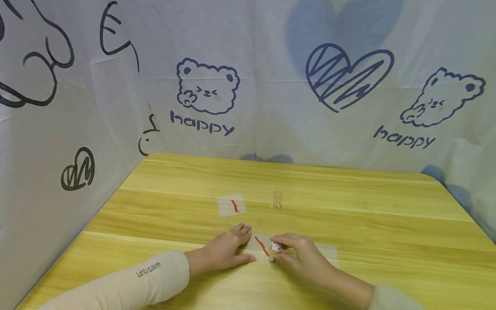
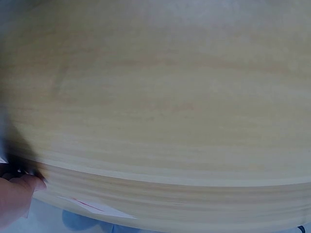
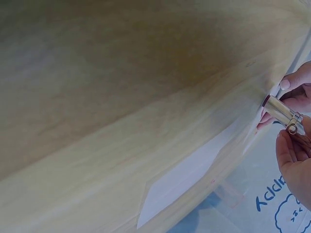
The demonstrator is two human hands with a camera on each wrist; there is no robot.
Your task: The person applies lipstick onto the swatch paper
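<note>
My right hand pinches a lipstick between thumb and fingers, its red end down on a slip of paper. A slanting red stroke runs across that slip toward the lipstick. In the right wrist view the lipstick shows a shiny gold tube and a dark red tip. My left hand rests flat at the slip's left edge, fingers extended and thumb apart. Only part of the left hand enters the left wrist view, at its lower left corner.
Farther back lies another slip with a red stroke. Right of it stands a small clear cap. Blank paper lies partly behind my right hand. The wooden table meets a drawn-on cloth at its back and left.
</note>
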